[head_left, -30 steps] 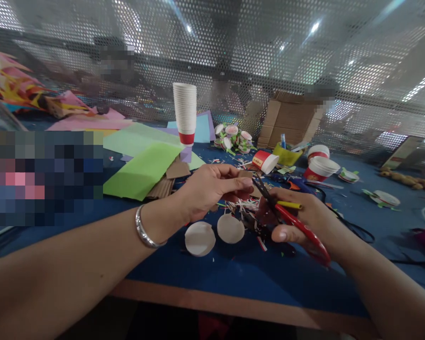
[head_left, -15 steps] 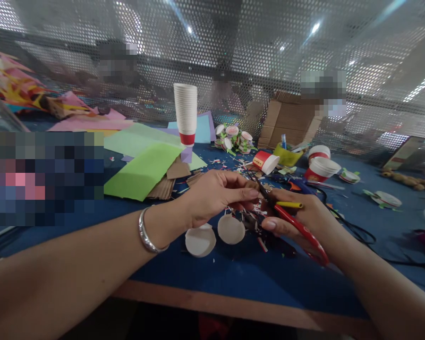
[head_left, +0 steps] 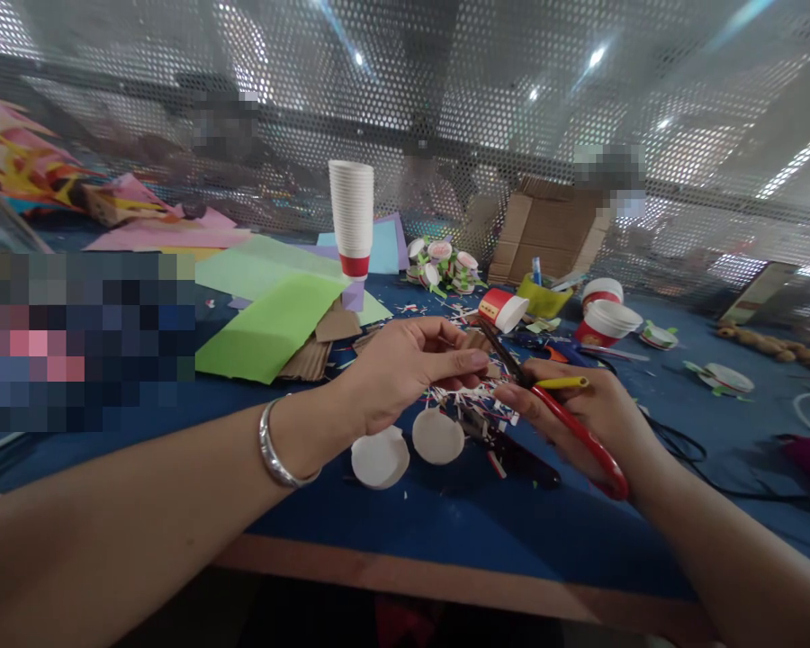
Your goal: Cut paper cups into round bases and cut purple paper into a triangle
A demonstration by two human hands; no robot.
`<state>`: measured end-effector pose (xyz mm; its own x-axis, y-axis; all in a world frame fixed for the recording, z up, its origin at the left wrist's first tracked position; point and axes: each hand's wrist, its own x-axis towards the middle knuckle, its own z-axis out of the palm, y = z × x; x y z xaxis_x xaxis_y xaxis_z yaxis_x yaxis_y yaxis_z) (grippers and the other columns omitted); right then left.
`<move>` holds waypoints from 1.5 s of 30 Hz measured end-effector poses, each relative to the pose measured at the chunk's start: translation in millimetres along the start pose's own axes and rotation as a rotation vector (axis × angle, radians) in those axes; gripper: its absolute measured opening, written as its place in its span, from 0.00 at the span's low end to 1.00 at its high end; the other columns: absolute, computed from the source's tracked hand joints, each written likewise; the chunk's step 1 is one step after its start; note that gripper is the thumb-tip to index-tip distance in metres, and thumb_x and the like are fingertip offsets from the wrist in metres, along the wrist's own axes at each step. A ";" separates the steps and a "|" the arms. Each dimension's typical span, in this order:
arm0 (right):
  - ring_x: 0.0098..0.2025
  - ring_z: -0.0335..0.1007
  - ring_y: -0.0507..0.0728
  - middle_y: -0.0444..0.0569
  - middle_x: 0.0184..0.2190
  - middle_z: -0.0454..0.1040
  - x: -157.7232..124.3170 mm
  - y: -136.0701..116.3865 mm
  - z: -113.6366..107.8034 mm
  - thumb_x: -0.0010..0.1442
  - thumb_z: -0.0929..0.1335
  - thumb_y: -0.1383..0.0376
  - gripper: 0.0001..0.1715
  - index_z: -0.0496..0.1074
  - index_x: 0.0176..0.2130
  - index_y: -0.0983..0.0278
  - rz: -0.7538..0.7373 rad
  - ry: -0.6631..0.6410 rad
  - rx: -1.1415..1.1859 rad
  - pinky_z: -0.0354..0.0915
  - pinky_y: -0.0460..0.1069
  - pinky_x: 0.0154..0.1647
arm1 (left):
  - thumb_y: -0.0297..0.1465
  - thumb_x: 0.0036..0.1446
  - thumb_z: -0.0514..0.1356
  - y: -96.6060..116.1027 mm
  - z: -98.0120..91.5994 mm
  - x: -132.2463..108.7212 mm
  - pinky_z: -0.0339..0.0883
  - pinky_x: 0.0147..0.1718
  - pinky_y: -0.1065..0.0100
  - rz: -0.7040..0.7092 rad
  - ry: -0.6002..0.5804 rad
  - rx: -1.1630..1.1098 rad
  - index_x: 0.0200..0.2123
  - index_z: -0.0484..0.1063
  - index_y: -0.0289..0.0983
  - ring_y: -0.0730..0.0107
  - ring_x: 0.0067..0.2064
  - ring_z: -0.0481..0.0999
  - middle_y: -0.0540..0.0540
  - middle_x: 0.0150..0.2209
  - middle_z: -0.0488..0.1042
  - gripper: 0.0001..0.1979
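My left hand, with a silver bangle on the wrist, pinches a small piece of brown cardboard. My right hand is wrapped round red-handled scissors, whose dark blades point up and left beside the cardboard. A yellow part sticks out by the scissors' handle. Below my left hand, two white paper cup bottoms lie side by side on the blue table. A dark tool lies under my right hand among paper scraps.
Behind my hands stand a tall stack of paper cups and a yellow container. Green paper lies to the left. A red cup lies tipped over. Further right are more cups and a black cable.
The scissors and my right hand have shifted slightly, and the blades now show more clearly beside the cardboard. My left hand still pinches the piece. The whole view has moved a little.
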<state>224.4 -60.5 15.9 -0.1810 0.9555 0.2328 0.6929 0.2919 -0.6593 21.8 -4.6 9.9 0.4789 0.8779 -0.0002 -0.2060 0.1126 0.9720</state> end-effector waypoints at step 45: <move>0.24 0.52 0.50 0.39 0.21 0.55 2.2 9.3 5.7 0.65 0.68 0.48 0.29 0.57 0.23 0.61 -0.138 0.064 -0.105 0.53 0.47 0.24 | 0.26 0.50 0.72 3.5 1.4 -0.8 0.72 0.39 0.71 0.071 0.078 -0.128 0.29 0.69 0.34 0.76 0.32 0.78 0.51 0.29 0.77 0.13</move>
<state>226.4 -55.5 6.2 -0.2364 0.9013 0.3631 0.7345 0.4104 -0.5405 21.8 -5.5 13.6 0.3929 0.9185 0.0443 -0.3463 0.1032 0.9324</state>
